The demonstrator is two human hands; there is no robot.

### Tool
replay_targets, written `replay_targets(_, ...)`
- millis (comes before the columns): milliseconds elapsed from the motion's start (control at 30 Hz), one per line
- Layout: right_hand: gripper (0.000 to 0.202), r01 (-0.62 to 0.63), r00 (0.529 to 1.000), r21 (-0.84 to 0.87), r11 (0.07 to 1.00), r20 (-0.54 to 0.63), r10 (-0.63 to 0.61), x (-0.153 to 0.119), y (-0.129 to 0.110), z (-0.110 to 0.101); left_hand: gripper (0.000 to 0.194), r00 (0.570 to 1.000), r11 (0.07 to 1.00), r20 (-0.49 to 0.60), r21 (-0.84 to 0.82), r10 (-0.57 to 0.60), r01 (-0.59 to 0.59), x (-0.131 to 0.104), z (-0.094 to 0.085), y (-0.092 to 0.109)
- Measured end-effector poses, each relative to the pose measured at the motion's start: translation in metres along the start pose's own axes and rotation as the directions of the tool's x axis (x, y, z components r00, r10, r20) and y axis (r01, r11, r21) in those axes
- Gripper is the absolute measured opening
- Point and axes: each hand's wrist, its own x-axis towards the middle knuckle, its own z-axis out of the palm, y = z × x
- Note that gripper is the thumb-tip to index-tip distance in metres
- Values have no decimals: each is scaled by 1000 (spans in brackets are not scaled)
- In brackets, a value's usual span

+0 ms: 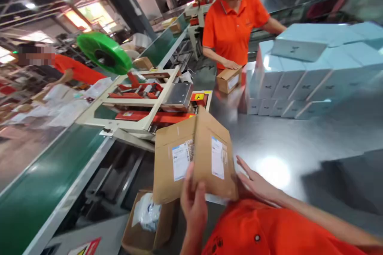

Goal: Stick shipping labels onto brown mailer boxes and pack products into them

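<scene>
Cardboard box (194, 159) upright, one corner edge facing the camera, long axis roughly level. Left hand (193, 203) fingers wrap its lower front; right hand (257, 185) fingers spread flat on right face.

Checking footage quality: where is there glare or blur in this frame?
Head view: overhead light glares on the metal table; the cardboard box and both hands, left hand, right hand, are motion-blurred; stacked pale boxes smear; frame tilts, edges stretched.
</scene>
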Motion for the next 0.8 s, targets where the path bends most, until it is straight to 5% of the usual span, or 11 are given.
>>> replay_targets(67,81,12,977,36,999,-215,-4,5,2,-40,48,977,993,199,-108,76,-56,-7,37,7)
replay_targets(167,87,57,870,105,993,-492,2,16,-3,-112,45,893,976,440,-218,98,0,-17,80,4)
replay_targets(233,92,52,821,71,996,-571,-2,15,0,-149,46,860,953,498,-299,115,46,-25,97,-1)
replay_targets(333,93,5,697,42,999,-716,27,1,14,-177,46,809,941,569,-333,151,58,-39,107,-6)
replay_targets(400,86,-7,656,48,999,-753,41,-14,23,-182,49,744,964,649,-266,158,28,-48,111,-8)
replay_targets(467,84,27,673,65,998,-739,30,-31,27,-181,54,719,976,677,-217,155,-6,-52,119,-8)
replay_targets(600,83,182,776,124,975,-627,-65,-71,24,-157,65,847,963,495,-262,195,-69,-32,152,-3)
replay_targets(667,86,213,834,80,974,-534,-138,-87,23,-137,72,854,962,462,-230,240,-146,-13,167,-1)
replay_targets(733,100,187,841,-24,982,-513,-173,-95,23,-122,78,775,953,556,-186,302,-238,0,171,-2)
replay_targets(800,108,130,813,-140,982,-552,-186,-98,24,-116,79,618,936,715,-156,326,-314,0,162,-6)
